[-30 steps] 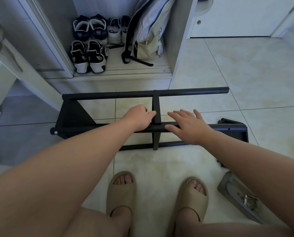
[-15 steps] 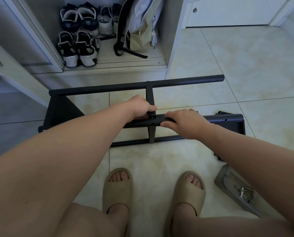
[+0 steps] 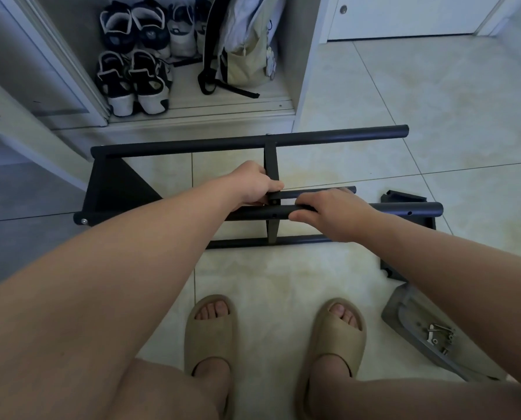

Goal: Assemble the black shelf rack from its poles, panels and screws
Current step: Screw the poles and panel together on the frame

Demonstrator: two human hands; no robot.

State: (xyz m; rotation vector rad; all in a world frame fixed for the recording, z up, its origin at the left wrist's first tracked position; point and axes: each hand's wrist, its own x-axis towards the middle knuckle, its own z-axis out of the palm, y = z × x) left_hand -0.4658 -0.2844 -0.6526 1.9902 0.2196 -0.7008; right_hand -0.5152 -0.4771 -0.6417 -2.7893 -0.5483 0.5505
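The black shelf rack (image 3: 174, 147) lies on its side on the tiled floor, with long poles running left to right and a narrow cross panel (image 3: 271, 159) between them. My left hand (image 3: 253, 186) grips the cross panel where it meets the near pole. My right hand (image 3: 332, 213) curls round the near pole (image 3: 410, 209), which has small screw holes. A black end panel (image 3: 113, 189) closes the rack's left end. A loose black panel (image 3: 404, 198) lies at the right.
A grey tray (image 3: 404, 313) with several screws (image 3: 438, 334) sits on the floor at lower right. My two feet in beige slippers (image 3: 210, 328) stand just in front of the rack. An open closet behind holds several shoes (image 3: 132, 77) and a backpack (image 3: 247, 50).
My right hand went from lying flat over the near pole to curling round it. The near pole has lifted, showing another pole behind it. My left hand stayed at the cross panel.
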